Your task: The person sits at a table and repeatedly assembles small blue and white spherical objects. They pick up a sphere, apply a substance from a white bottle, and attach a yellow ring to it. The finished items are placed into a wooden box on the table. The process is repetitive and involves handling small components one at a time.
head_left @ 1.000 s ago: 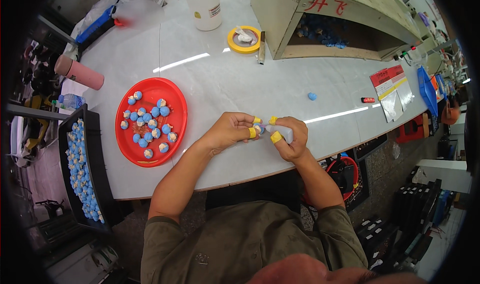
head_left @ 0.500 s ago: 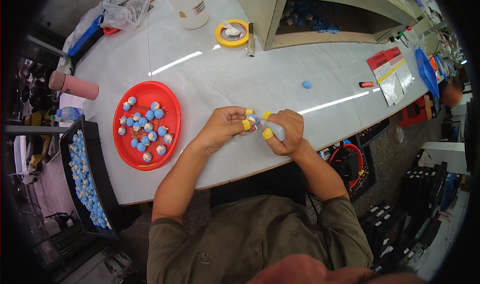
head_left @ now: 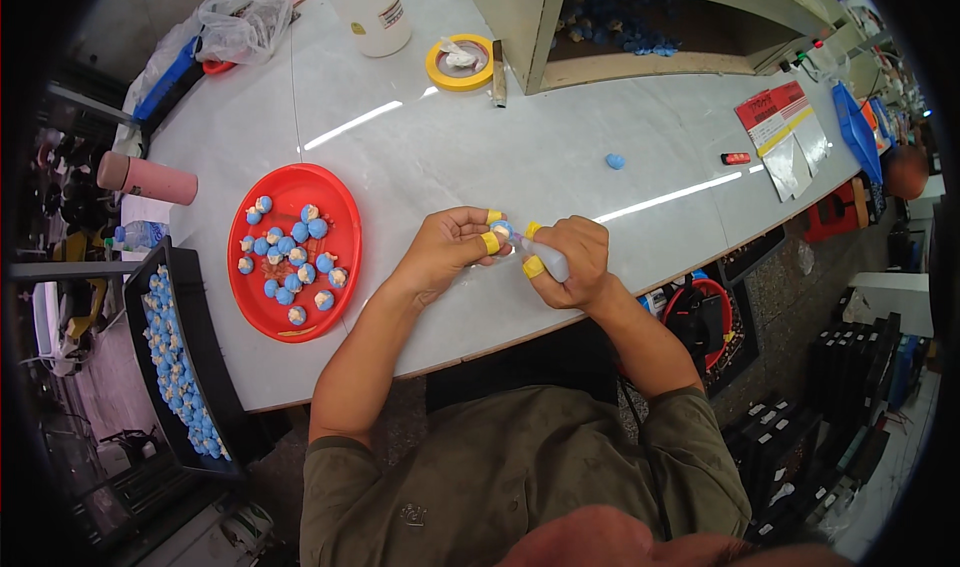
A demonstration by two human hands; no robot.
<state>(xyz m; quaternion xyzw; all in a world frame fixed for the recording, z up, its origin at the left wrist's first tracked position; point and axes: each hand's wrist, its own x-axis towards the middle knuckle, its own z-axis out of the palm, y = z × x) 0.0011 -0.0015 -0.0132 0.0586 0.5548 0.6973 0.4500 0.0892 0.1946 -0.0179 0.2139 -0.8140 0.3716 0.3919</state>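
Observation:
Yellow tape wraps the finger and thumb tips of both hands. My left hand (head_left: 440, 252) pinches a small blue-and-cream ball-shaped piece (head_left: 501, 228) between thumb and fingers above the table. Closed around a translucent squeeze bottle (head_left: 553, 264) is my right hand (head_left: 582, 257); the bottle's nozzle points left at the piece, and whether it touches is too small to tell. To the left of my hands, a red round dish (head_left: 337, 229) bears several similar blue-and-cream pieces. A lone blue piece (head_left: 615, 162) lies on the table beyond my right hand.
At the table's left end a black tray (head_left: 212, 362) holds many more pieces; a pink flask (head_left: 160, 179) lies nearby. Farther back are a white bottle (head_left: 372, 17), yellow tape roll (head_left: 440, 75) and open-fronted cabinet (head_left: 535, 57). A red lighter-like object (head_left: 735, 159) and packets (head_left: 775, 127) lie right.
The squeeze bottle and the piece shift very slightly against each other, and both hands keep their grips. The whole view has moved a little; the things on the table stay put.

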